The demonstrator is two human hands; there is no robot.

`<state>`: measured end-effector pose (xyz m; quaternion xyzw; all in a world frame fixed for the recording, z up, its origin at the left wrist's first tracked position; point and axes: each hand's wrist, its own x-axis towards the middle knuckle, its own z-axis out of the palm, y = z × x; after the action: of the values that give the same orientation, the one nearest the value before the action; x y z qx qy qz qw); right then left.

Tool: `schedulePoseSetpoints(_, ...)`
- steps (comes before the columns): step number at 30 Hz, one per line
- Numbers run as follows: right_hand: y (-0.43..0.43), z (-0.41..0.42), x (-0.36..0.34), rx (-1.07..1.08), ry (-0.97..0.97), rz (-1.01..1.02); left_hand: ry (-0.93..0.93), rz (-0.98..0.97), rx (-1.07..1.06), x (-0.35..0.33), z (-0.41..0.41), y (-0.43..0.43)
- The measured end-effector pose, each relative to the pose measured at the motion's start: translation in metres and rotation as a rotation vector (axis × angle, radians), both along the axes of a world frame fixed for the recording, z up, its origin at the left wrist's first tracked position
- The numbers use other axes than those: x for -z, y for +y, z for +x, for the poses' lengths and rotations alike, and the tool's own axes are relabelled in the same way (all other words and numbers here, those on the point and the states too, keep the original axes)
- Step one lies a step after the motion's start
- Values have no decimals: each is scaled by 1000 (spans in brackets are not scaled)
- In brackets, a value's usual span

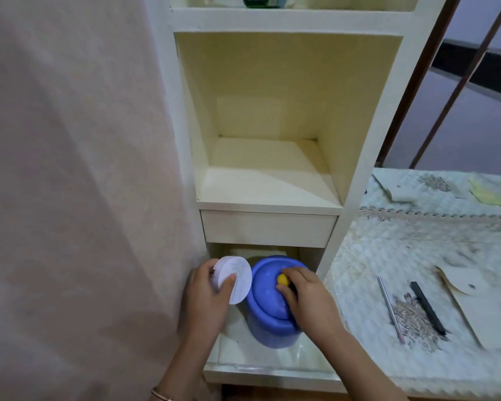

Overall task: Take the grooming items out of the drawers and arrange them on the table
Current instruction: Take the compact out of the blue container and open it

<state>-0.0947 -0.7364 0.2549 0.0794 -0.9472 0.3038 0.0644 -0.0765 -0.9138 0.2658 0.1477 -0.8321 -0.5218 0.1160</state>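
Two hands busy in the pulled-out lower drawer [272,363]: left hand [207,296] clasps a small white round jar [234,277], thumb across its face; right hand [307,296] pinches the yellow knob [283,279] on a blue lidded tub [272,302] standing in the drawer. Upper drawer [268,228] closed. Cream shelf unit [272,111] above, open cubby bare. Pinkish wall left. Right, a table with a quilted cloth [411,256], a black pen [428,308] and a thin metal stick [391,309] lying on it, apart.
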Motion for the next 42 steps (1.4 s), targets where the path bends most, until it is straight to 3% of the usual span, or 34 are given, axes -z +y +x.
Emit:
schedulePoseSetpoints(5,3,2,-13,-52,-64,-14,-97,252,1,-5,2,-1)
schedulePoseSetpoints(9,10,19,-43,-190,-230,-361,-159,472,134,-11,1,8)
schedulePoseSetpoints(13,25,33,-55,-272,-283,-286,-241,506,348,-19,0,35)
schedulePoseSetpoints(15,36,41,-53,-193,-242,-294,-288,540,410,-20,-2,49)
schedulePoseSetpoints(19,60,64,-46,96,-190,-453,-468,861,500,-23,0,80)
schedulePoseSetpoints(26,99,101,-24,384,-170,-533,-766,1072,727,-9,17,140)
schedulePoseSetpoints(38,235,122,2,456,-312,-533,-904,1049,724,12,24,275)
schedulePoseSetpoints(42,300,130,2,437,-333,-777,-951,980,735,20,29,333)
